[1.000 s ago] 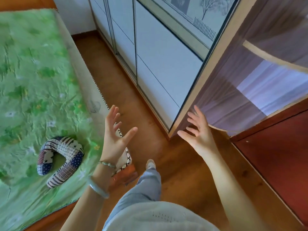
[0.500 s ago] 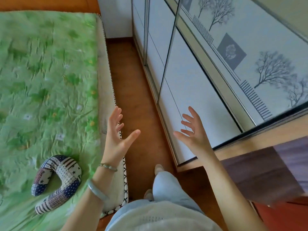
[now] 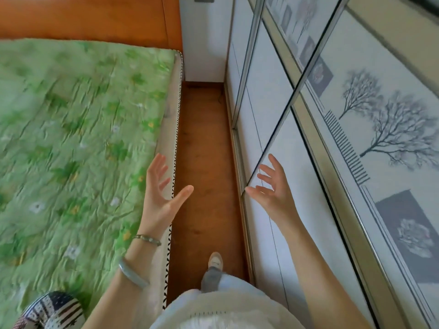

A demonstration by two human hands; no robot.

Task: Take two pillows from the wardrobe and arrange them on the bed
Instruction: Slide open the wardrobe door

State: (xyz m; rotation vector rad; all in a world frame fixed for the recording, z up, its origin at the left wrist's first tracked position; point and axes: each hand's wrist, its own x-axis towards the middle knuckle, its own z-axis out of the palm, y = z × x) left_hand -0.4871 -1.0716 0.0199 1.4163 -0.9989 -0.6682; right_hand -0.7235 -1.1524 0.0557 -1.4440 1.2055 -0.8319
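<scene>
The bed (image 3: 71, 138) fills the left side under a crumpled green flowered cover. The wardrobe (image 3: 308, 162) runs along the right, its white sliding doors with tree prints closed. My left hand (image 3: 159, 195) is raised with fingers spread over the bed's right edge and holds nothing. My right hand (image 3: 273, 186) is also raised and spread, empty, just in front of the lower wardrobe door. A patchwork U-shaped neck pillow (image 3: 52, 309) lies on the bed at the bottom left corner, partly cut off. No other pillow shows.
A narrow strip of wooden floor (image 3: 204, 150) runs between bed and wardrobe up to a white wall (image 3: 204, 43). The wooden headboard (image 3: 83, 17) stands at the far end. My foot (image 3: 215, 260) is on the floor strip.
The view has swung left, away from the open wardrobe section toward the bed's head. The neck pillow slid to the bottom left corner. Both hands stay raised, spread and empty.
</scene>
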